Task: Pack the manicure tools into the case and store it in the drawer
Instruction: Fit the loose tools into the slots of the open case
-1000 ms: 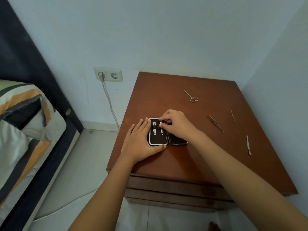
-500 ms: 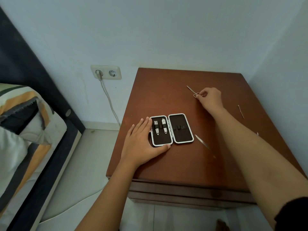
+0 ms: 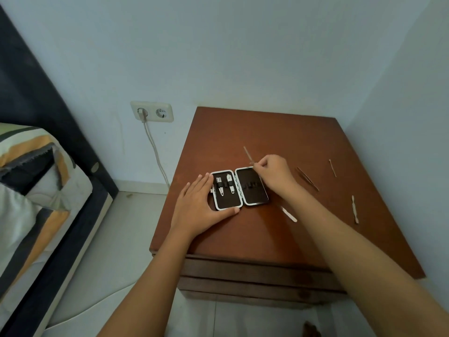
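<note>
On the nightstand, your left hand lies flat steadying the open case; your right hand pinches scissors; tweezers lie at 3 o'clock.

A double wall socket has a white cable plugged in its left side. A bed with striped bedding stands at the left, on a pale tiled floor.

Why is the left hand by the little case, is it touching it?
Touching. The head view shows the left hand flat on the nightstand, thumb pressed along the open manicure case's near edge and fingers against its left side, steadying it.
</note>
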The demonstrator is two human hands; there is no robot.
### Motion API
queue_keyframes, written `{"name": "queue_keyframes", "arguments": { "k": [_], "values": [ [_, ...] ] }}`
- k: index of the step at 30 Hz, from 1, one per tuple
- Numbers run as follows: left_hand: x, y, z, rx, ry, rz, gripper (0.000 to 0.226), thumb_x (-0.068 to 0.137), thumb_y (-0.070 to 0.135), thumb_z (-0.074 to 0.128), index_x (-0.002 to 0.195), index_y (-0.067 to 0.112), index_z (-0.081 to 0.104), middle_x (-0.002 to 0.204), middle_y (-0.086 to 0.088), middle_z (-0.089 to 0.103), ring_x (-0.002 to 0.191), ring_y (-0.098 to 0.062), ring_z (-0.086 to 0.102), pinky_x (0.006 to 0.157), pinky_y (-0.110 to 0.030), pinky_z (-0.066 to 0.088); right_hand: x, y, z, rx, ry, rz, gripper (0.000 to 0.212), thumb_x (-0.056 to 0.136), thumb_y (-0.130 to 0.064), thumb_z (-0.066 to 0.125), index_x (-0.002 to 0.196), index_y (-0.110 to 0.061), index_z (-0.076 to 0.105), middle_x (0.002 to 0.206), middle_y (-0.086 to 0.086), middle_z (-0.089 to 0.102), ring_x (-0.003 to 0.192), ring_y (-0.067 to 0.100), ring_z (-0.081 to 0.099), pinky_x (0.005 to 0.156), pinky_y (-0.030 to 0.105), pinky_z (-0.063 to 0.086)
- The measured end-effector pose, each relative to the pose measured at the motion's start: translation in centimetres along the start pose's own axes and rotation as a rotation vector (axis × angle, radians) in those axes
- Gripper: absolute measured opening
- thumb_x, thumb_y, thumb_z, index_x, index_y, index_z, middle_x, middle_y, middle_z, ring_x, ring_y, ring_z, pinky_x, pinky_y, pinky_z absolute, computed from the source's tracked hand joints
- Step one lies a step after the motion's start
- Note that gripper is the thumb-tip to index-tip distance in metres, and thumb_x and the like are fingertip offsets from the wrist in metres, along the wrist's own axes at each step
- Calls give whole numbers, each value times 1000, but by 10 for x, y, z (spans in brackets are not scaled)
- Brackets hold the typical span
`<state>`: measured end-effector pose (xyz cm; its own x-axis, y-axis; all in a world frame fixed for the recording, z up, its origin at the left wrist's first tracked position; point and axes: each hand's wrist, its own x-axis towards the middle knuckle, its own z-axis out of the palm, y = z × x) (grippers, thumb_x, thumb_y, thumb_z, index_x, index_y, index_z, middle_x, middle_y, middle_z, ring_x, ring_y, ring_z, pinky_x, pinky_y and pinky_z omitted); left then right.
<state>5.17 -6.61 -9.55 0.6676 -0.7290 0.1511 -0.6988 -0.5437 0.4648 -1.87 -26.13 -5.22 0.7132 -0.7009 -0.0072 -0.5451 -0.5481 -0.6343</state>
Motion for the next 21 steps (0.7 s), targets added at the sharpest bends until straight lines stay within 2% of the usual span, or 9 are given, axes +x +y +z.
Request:
{"name": "queue_keyframes", "arguments": {
  "k": [2, 5, 9, 11, 14, 16, 19, 21],
  "values": [
    [-1, 1, 0, 19, -10, 1, 109, 61, 84, 47, 147, 22, 21, 156, 7, 22, 143, -6, 13, 116, -31, 6, -29, -10, 6, 3, -33, -69, 30, 83, -15, 56, 63, 7, 61, 64, 13, 52, 66, 24, 47, 65, 35, 42],
    [-2, 2, 0, 66, -50, 11, 111, 62, 87, 32, 148, 19, 16, 157, 4, 17, 144, -9, 10, 116, -32, 5, -64, -16, 13, 10, -61, -130, 22, 80, -14, 58, 62, -2, 61, 71, 7, 50, 78, 24, 50, 77, 39, 43],
    [-4, -1, -1, 125, -138, 37, 109, 65, 84, 15, 149, 16, 4, 159, 0, 6, 146, -12, 0, 118, -35, 0, -88, -17, 19, 11, -94, -114, 31, 81, -18, 59, 52, -17, 49, 80, 8, 53, 82, 22, 52, 78, 37, 44],
    [-4, -3, -2, 132, -183, 53, 106, 66, 81, 11, 149, 16, 0, 159, -1, 1, 145, -13, -4, 118, -35, -3, -93, -16, 20, -12, -108, -100, 28, 80, -21, 58, 53, -13, 53, 84, 10, 58, 85, 22, 54, 78, 38, 46],
    [-6, -5, -3, 136, -219, 65, 96, 74, 76, 12, 149, 17, -3, 159, 0, -2, 145, -12, -7, 117, -33, -6, -93, -15, 21, -51, -114, -89, 32, 78, -22, 56, 57, 1, 62, 82, 16, 61, 87, 27, 56, 76, 40, 47],
    [-7, -7, -3, 149, -228, 76, 85, 84, 68, 19, 149, 17, -4, 159, -1, -3, 145, -12, -7, 116, -33, -6, -93, -16, 22, -84, -121, -101, 33, 78, -22, 55, 53, -1, 59, 80, 16, 60, 88, 29, 55, 72, 40, 46],
    [-7, -10, -1, 158, -225, 87, 77, 90, 61, 22, 149, 17, -3, 159, -1, -3, 145, -12, -8, 116, -34, -6, -95, -20, 25, -125, -134, -108, 36, 80, -22, 56, 46, -14, 45, 88, 15, 57, 90, 28, 54, 67, 34, 39],
    [-7, -11, 0, 159, -222, 88, 79, 88, 62, 20, 149, 17, -3, 159, 0, -2, 145, -11, -8, 116, -33, -6, -93, -22, 28, -125, -120, -108, 29, 81, -21, 55, 54, -12, 51, 92, 16, 59, 93, 29, 54, 71, 35, 41]
  ]
}}
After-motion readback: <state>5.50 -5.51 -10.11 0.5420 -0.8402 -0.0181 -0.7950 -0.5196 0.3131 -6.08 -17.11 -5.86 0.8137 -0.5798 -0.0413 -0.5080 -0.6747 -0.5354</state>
